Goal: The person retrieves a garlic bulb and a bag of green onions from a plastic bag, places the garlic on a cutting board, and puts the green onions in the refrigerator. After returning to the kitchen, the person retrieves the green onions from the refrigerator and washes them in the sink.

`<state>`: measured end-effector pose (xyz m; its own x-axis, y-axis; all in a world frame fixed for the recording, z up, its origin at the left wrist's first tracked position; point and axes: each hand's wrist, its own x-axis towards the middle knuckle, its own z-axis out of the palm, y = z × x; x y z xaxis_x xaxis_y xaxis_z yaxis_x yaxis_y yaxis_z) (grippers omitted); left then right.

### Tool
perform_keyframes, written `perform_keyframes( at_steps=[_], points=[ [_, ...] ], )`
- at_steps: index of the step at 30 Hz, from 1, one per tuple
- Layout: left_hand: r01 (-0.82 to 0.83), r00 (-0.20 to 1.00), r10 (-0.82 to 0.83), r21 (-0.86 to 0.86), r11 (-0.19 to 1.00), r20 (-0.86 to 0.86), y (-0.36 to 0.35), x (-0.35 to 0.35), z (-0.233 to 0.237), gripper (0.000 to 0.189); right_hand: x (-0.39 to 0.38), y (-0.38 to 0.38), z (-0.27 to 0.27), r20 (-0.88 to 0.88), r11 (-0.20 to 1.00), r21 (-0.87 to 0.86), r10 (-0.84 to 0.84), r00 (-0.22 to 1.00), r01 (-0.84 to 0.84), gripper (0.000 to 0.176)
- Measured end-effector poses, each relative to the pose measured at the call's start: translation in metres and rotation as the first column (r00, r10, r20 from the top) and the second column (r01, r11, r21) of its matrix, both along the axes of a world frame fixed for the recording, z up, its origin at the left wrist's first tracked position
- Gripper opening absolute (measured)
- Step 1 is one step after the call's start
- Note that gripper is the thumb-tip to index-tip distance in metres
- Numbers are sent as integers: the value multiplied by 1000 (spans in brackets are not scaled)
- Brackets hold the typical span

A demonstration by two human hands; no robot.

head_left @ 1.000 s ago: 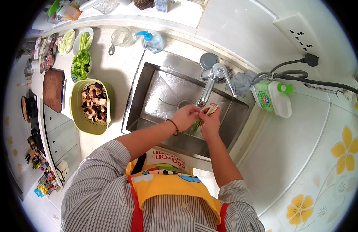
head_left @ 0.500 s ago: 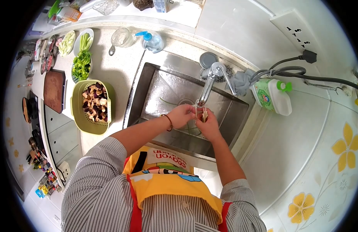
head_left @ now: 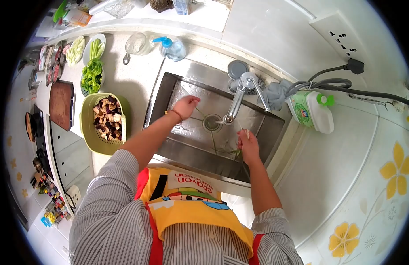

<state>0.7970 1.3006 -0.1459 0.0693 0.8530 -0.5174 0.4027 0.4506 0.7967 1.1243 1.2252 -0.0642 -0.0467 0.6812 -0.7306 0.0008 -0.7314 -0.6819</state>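
My right hand (head_left: 248,145) is closed around a scallion (head_left: 247,133) at the right side of the steel sink (head_left: 193,154), just below and right of the faucet (head_left: 235,106). The pale end pokes out above the fingers, and dark green leaves trail beneath the hand. Over the sink's left part is my left hand (head_left: 186,108), its fingers pinched together; whatever they hold, if anything, is too small to make out. Thin green strands (head_left: 213,142) lie across the sink floor near the drain (head_left: 212,123).
Left of the sink stands a green colander basket (head_left: 84,128) of chopped purple-skinned pieces. Behind it are plates of cut greens (head_left: 92,76) and a cutting board (head_left: 61,105). A blue-pump bottle (head_left: 173,49) and glass jar (head_left: 138,44) line the back; a white detergent bottle (head_left: 317,115) stands right.
My hands were together under the faucet and have parted. The left moved left and up across the sink; the right moved slightly right and down, keeping the scallion.
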Motion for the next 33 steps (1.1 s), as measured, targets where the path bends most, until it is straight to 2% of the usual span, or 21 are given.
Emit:
perform_keyframes(
  at_steps=[3,5,7,8,9,10,11,13,14,16,17,19,21,24,25,27,28,29,31,32,33],
  points=[
    [87,992,-101,-172,981,-76,-23,47,-2,28,-34,15,-4,-80,1000,6,-12,997,13,15],
    [186,965,-207,-137,973,-162,-36,65,-5,30,-56,22,-3,-224,998,51,-27,974,40,17],
    [211,964,-219,-67,975,-151,-35,76,15,30,-64,26,-9,-207,997,73,7,978,9,18],
    [20,982,11,-163,986,186,-36,79,18,30,-67,25,-11,-190,995,93,39,981,-21,20],
    [-130,842,270,-311,942,467,-37,81,23,30,-68,23,-10,-195,996,91,38,980,-21,20],
    [-156,720,408,-442,883,561,-28,82,77,30,-68,21,-9,-165,996,83,55,985,-42,19],
    [-160,721,409,-439,884,559,-32,86,73,30,-68,21,-8,-135,995,78,75,988,-65,19],
    [-76,855,99,-67,995,508,-42,89,59,30,-68,19,0,-101,987,95,140,985,-130,21],
    [-78,856,101,-66,995,507,-43,88,63,30,-68,17,3,-62,976,108,197,978,-190,23],
    [-134,954,123,21,991,274,-41,86,74,28,-64,6,-20,-54,974,190,135,989,-123,26],
    [-130,954,120,21,991,276,-43,84,70,28,-61,1,-27,-49,962,266,68,996,-53,29],
    [-363,797,360,-92,927,485,-47,75,56,27,-40,5,-23,52,972,235,-48,997,34,29],
    [-278,841,276,-66,958,464,-52,71,63,27,-39,9,-10,148,971,205,-157,976,125,29],
    [246,967,-246,16,969,58,-56,90,117,25,-63,1,12,48,943,317,-123,991,101,26],
    [249,967,-250,26,968,54,-56,97,120,25,-74,-1,15,58,935,346,-97,994,71,25],
    [136,985,-137,20,991,107,-62,109,118,26,-76,2,11,71,924,380,-70,995,38,24],
    [76,962,-75,6,997,264,-67,112,105,32,-74,1,-2,33,937,324,-146,989,128,22],
    [77,961,-75,2,997,265,-73,114,92,32,-72,-1,-10,0,941,259,-226,974,218,21],
    [-85,889,107,-69,994,445,-85,116,76,37,-64,-3,-6,17,951,225,-221,975,211,19],
    [-76,890,100,-73,994,444,-84,112,77,37,-61,-3,-4,29,960,199,-209,977,200,18],
    [-168,841,256,-221,961,477,-79,106,76,41,-57,-1,-6,27,959,199,-214,976,204,18]
  ],
)
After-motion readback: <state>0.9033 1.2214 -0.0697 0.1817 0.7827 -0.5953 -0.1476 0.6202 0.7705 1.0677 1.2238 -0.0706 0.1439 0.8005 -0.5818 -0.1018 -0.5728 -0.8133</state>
